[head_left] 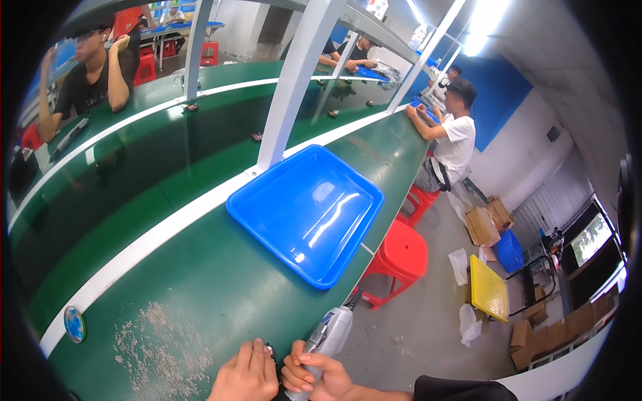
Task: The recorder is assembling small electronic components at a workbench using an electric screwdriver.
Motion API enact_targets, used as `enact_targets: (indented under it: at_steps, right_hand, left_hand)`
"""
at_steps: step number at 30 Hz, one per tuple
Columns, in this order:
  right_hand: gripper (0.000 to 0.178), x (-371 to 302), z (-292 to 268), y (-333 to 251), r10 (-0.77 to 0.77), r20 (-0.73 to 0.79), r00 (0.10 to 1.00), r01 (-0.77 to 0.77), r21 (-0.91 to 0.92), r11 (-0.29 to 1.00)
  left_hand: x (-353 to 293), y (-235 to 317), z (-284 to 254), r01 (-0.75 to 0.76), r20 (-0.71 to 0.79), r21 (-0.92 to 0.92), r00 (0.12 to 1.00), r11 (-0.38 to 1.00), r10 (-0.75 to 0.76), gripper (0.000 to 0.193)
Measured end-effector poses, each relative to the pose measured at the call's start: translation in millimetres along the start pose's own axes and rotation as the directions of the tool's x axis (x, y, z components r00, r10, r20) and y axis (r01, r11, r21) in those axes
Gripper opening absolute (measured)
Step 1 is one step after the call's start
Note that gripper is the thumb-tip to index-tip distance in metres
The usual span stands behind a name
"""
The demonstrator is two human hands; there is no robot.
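My right hand (314,374) is wrapped round a grey electric screwdriver (332,332), whose black cord leaves its upper end. Its lower tip is hidden by my fingers. Close beside it, my left hand (246,374) is closed over a small dark part (270,350); only a sliver of that shows past the fingertips. Both hands are at the near edge of the green table (200,267). Left of them, many tiny pale pieces, perhaps screws, lie in a loose scatter (160,351).
An empty blue tray (314,220) lies ahead, by a white post (294,87). A round blue tin (74,324) stands far left. Small parts sit on the dark belt (221,127). Red stools (401,250) stand at right, a yellow tray (488,287) beyond. Other people sit along the line.
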State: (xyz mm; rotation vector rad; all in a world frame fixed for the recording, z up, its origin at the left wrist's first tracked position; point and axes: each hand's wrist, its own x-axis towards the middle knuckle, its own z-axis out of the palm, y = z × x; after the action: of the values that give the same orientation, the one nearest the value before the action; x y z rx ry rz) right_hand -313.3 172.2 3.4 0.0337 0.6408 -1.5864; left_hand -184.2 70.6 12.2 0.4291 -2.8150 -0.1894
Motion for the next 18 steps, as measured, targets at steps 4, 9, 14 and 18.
enact_targets:
  at_steps: [4,9,14,18]
  right_hand:
    - [0.012,-2.0,5.8,16.6,0.024,-0.108,0.994,-0.027,-0.027,0.999]
    - [0.015,-1.7,-17.9,16.0,0.0,-0.023,1.0,-0.002,-0.07,0.998]
    - [0.014,4.0,-15.5,8.5,-0.011,0.024,1.0,0.013,-0.081,0.997]
    - [0.016,16.2,-19.3,-17.7,-0.024,0.245,0.969,0.074,-0.198,0.977]
  left_hand:
    - [-10.8,4.3,0.0,-0.035,-0.142,0.076,0.989,0.997,0.045,0.017]
    - [-11.7,6.2,11.1,-0.11,-0.103,0.022,0.988,0.994,0.112,0.025]
    - [-10.1,3.3,11.4,-0.091,-0.085,0.021,0.992,0.996,0.092,0.035]
    - [-18.5,2.2,6.9,0.005,-0.052,-0.072,0.999,0.997,-0.008,0.037]
